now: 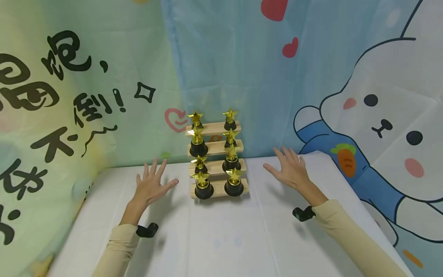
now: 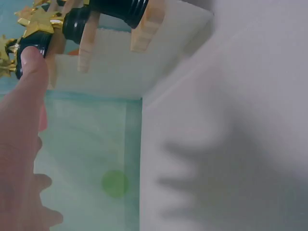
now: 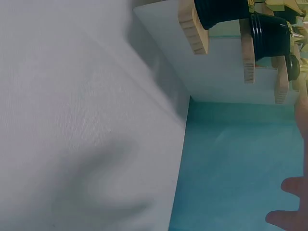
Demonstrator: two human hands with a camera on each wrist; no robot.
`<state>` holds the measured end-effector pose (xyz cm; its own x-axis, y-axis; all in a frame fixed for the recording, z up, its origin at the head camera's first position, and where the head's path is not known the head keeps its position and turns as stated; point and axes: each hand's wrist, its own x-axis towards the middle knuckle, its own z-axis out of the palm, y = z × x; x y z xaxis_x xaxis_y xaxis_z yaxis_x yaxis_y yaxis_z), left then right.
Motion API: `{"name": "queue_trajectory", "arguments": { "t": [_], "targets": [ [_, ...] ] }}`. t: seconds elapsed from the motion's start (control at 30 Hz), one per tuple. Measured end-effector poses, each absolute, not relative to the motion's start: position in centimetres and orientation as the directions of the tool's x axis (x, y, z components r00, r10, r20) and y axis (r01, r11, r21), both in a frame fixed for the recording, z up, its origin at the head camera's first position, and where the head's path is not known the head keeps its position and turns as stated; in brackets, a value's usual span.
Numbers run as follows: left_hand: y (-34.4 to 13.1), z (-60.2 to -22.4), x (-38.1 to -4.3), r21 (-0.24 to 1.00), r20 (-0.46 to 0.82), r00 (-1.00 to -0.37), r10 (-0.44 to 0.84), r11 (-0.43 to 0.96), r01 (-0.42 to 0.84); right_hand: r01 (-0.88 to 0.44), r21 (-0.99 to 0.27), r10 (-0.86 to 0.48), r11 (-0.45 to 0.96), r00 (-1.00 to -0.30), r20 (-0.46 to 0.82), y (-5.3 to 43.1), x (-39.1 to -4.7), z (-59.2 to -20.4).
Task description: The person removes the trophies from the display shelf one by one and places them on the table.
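A stepped wooden rack (image 1: 219, 187) stands at the back middle of the white table. On its tiers sit several gold star trophies with black bases, in a left and a right column; the front ones are a left trophy (image 1: 203, 186) and a right trophy (image 1: 234, 183). To the left of the rack hovers my left hand (image 1: 149, 187), fingers spread, holding nothing. My right hand (image 1: 290, 170) is over the table on the other side, its fingers apart and nothing in it. Both wrist views show the rack's side and trophy bases (image 3: 272, 36).
A white cloth covers the table (image 1: 228, 242). Close behind the rack hangs a printed curtain (image 1: 221, 57) with hearts, writing and a cartoon rabbit. Small black devices are worn at the left wrist (image 1: 147, 230) and right wrist (image 1: 303, 214).
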<state>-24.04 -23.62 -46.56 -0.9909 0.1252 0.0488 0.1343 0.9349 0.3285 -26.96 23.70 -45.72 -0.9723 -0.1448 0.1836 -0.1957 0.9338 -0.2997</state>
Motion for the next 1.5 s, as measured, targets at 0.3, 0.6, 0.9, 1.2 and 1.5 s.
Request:
{"name": "queue_trajectory", "arguments": {
  "t": [0.3, 0.6, 0.9, 1.2, 1.5],
  "targets": [
    [-23.1, -47.3, -24.0, 0.344, 0.136, -0.982, 0.130, 0.924, 0.170, -0.198, -0.459, -0.113, 0.866, -0.972, 0.207, 23.3, -26.4, -46.2],
    [-22.7, -47.6, -23.9, 0.505, 0.208, -0.970, 0.125, 0.835, 0.216, -0.228, -0.617, -0.127, 0.753, -0.971, 0.204, 22.8, -26.3, -46.3],
    [-22.0, -48.6, -23.6, 0.719, 0.157, -0.985, 0.077, 0.674, 0.167, -0.104, -0.871, -0.089, 0.480, -0.994, 0.070, 22.4, -26.2, -46.6],
    [-21.2, -49.3, -23.7, 0.742, 0.141, -0.985, 0.096, 0.649, 0.169, -0.111, -0.870, -0.084, 0.480, -0.993, 0.080, 22.0, -26.0, -46.5],
    [-20.7, -49.6, -23.2, 0.893, 0.066, -0.993, 0.093, 0.439, 0.101, -0.112, -0.867, -0.093, 0.486, -0.993, 0.076, 21.5, -25.9, -46.9]
  ]
}}
